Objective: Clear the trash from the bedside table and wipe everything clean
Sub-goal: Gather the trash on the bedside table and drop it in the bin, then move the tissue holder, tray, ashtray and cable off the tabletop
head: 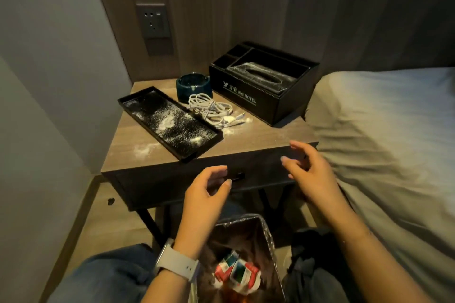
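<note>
Hovering in front of the drawer, the left hand [205, 194] and the right hand [307, 172] both hang in the air with fingers loosely spread, holding nothing and touching nothing. A pale watch [177, 262] sits on the left wrist.

Beyond them at 12 o'clock stands the bedside surface [258, 138], its wood top dusted with white powder near the front left corner. A black tray [170, 122] lies at about 11 o'clock from the hands, its inside scattered with the same powder. Just past the tray's far right edge rests a coiled white cable [211, 110], touching or nearly touching the tray, with more powder around its plug. Behind the cable is a dark blue ashtray [193, 87]. At 1 o'clock a black hotel organiser box [261, 86] holds a tissue pack [263, 74] in its large compartment; the small compartments at its back look dark.

At 6 o'clock, between the person's knees, a lined bin [246, 236] holds crumpled red-and-white packets [236, 273]. The bed [384, 130] runs along 3 o'clock, close against the surface's right side. A wall socket [154, 24] sits high at 10 o'clock.
</note>
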Demonstrator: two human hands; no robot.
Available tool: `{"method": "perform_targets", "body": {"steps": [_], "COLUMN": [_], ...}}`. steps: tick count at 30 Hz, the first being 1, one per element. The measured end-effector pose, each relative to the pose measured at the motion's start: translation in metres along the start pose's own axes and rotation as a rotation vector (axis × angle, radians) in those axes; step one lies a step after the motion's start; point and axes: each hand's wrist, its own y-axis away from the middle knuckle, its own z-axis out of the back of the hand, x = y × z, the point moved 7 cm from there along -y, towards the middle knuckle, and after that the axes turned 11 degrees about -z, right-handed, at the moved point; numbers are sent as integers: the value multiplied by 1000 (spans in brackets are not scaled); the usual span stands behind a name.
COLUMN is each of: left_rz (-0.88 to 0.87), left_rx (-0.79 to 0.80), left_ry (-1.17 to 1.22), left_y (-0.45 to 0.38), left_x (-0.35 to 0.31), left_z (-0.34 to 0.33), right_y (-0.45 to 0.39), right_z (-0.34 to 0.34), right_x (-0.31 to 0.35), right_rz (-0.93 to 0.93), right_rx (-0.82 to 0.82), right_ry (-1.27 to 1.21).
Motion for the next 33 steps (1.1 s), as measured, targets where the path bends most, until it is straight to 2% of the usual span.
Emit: {"method": "perform_targets", "body": {"steps": [3, 6, 10, 15, 19, 20, 22, 23, 26, 27, 29, 33], "left_rz": [-59, -85, -45, -129, -155, -169, -180, -183, -199, -206, -206, -167], "left_rx": [-19, -24, -12, -17, 4, 6, 15, 22, 37, 39, 23, -47], "left_ry": [9, 22, 142, 46, 18, -6, -21, -20, -27, -22, -1, 69], "left_y": [-39, -74, -103, -121, -126, -127, -127, -128, -129, -129, -132, -151], "left_x": [-22, -38, -47, -57, -54, -53, -53, -54, -56, -58, -63, -76], "left_z": [-2, -7, -18, -27, -33, -34, -34, -35, -38, -38, -37, -33], "right_y": [-60, -107, -148, -170, -182, -184, -184, -182, -183, -183, -182, -168], "right_z": [13, 17, 8, 1, -5, -2, 0, 5, 22, 28, 43, 87], "right_x": [23, 41, 60, 67, 66, 65, 75, 75, 75, 71, 63, 45], "right_rz": [-161, -372, -492, -429, -508, -506, -379, -347, -302, -329, -336, -308], "right_rx": [-3, 76, 112, 43, -4, -38, -51, -73, -37, -1, -22, -83], "right_ry": [-186, -421, -449, -118, -80, 11, 273, 319, 276, 154, 29, 10]}}
